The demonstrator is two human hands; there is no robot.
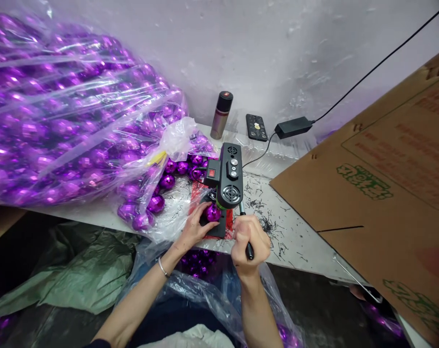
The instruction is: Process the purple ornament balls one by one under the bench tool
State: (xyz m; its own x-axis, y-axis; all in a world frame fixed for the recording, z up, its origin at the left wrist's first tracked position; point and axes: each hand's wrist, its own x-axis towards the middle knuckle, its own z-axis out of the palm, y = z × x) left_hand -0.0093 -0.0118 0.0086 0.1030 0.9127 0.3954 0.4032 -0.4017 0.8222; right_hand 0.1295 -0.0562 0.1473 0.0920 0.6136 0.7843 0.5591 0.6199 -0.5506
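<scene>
My left hand (195, 228) holds a shiny purple ball (212, 213) between thumb and fingers, beneath the front end of a black machine (231, 176). A red switch shows on the machine's left side. My right hand (251, 239) is wrapped round the black-ended handle (250, 251) of a metal lever at the machine's right. Under the ball lies a dark base plate (221, 227) on a red patch of the table. Several more purple balls (168, 181) lie to the left, at the mouth of a plastic bag.
A huge clear bag of purple balls (60, 116) fills the left. Behind stand a spray can (222, 115), a phone (256, 127) and a black power adapter (294, 127) with its cable. A large cardboard box (382, 188) is at right. Black scraps litter the white table (302, 241).
</scene>
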